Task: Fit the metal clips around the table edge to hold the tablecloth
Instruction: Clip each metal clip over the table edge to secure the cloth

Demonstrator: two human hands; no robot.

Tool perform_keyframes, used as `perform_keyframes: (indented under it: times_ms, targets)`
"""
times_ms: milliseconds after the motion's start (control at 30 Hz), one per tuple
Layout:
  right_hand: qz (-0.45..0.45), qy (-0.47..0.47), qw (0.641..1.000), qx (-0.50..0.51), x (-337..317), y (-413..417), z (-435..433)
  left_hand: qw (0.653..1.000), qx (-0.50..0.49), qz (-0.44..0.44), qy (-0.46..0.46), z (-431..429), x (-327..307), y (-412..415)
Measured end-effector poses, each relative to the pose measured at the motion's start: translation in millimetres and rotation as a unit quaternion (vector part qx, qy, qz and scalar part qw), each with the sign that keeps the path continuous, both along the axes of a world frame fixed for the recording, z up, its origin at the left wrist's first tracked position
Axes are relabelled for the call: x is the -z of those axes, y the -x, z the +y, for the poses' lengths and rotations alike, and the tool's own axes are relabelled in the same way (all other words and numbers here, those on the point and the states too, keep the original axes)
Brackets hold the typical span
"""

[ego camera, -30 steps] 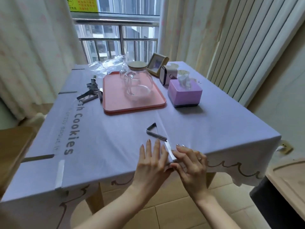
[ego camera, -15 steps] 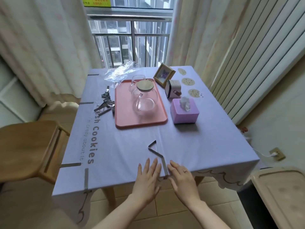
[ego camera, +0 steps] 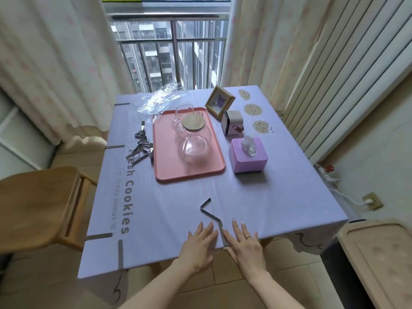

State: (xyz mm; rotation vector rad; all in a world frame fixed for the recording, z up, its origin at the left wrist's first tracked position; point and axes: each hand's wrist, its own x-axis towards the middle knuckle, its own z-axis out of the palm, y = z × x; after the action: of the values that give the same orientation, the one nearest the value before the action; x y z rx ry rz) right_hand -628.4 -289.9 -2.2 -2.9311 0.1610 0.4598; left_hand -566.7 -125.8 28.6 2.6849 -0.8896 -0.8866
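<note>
A pale purple tablecloth (ego camera: 278,197) covers a table set against a barred window (ego camera: 174,52), with light curtains (ego camera: 55,63) on both sides and a white ribbed radiator (ego camera: 345,97) on the right. A wooden chair (ego camera: 38,206) stands on the left, and a wall socket (ego camera: 371,200) sits low on the right.

At the near edge, the left hand (ego camera: 198,246) and right hand (ego camera: 244,244) lie flat on the cloth with fingers straight and gripping nothing. Between them is a fitted clip (ego camera: 223,236). A loose bent clip (ego camera: 206,207) lies just beyond it. More fitted clips (ego camera: 99,236) sit along the left edge and near-left corner. A pile of spare clips (ego camera: 142,146) lies far left, beside a pink tray (ego camera: 189,175) holding a glass jug (ego camera: 192,139). To the right are a purple tissue box (ego camera: 248,157) and a picture frame (ego camera: 219,103).
</note>
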Motion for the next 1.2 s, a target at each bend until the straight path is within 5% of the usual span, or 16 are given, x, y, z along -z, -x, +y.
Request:
perform_keyframes:
  times_ms: [233,600,733,900,1200]
  targets:
    - [-0.007,0.005,1.000,-0.003,-6.2,0.6,2.9,0.965,-0.207,-0.112,0.115,-12.3,0.3,-36.5]
    - [-0.020,-0.204,0.977,0.056,-15.6,11.8,-41.3,0.950,-0.212,-0.221,0.059,-37.3,19.0,-54.5]
    - [0.004,-0.281,0.953,0.112,-30.5,-0.7,-67.2,0.935,-0.306,-0.123,0.130,-68.2,8.9,-34.2]
    - [0.013,-0.492,0.829,0.264,-51.1,-10.2,-110.0,0.845,-0.419,0.104,0.316,-131.9,-11.2,1.8]
    - [-0.020,-0.576,0.734,0.359,-57.5,5.8,-176.8,0.797,-0.425,0.221,0.369,-215.0,-13.1,51.0]
